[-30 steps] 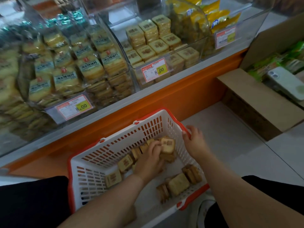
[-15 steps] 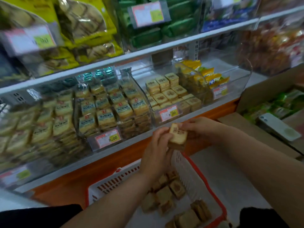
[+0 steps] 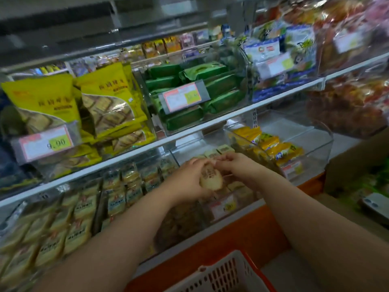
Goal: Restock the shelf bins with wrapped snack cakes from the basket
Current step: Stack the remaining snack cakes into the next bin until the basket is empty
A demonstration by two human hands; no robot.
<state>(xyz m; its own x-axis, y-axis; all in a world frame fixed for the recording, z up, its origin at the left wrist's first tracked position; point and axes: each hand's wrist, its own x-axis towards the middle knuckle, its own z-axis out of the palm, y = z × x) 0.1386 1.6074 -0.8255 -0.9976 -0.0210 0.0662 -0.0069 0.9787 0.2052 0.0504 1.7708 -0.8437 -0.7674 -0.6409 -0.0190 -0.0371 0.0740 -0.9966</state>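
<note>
Yellow bags [image 3: 105, 106], green packs [image 3: 202, 89], white red-rimmed basket [image 3: 221, 275].

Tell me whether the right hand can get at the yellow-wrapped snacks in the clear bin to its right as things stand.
Probably yes. The right hand is at the neighbouring bin, and the yellow-wrapped snacks lie in a clear bin that looks open on top. Its fingers touch the snack cake that the left hand grips, so it must let go first.

Two bare forearms, no sleeves in view. Left hand [image 3: 187, 182] and right hand [image 3: 237, 167]: no rings, no gloves.
</note>
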